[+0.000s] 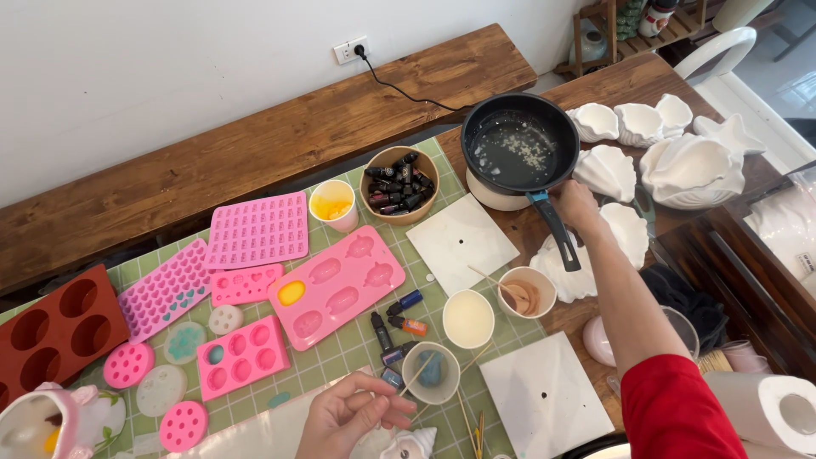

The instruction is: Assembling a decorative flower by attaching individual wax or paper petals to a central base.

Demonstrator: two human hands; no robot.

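Note:
My right hand [575, 204] grips the handle of a black pan [518, 142] that sits on a small round white heater, with melting wax flakes inside. My left hand [348, 416] is near the table's front edge, fingers pinched on a thin wooden stick that reaches into a small cup with blue liquid [431, 371]. Beside it stand a cup of white liquid [468, 319] and a cup of brown liquid [527, 292] with a stick in it. Small dark bottles [393, 336] lie between the cups and a pink mould [337, 286].
Several pink silicone moulds [257, 229] and a red-brown one [55, 331] lie on a green cutting mat. A bowl of small bottles [399, 184], a yellow cup [332, 204], white tiles [460, 240], white shell dishes [688, 166] and a paper towel roll [769, 410] surround the work area.

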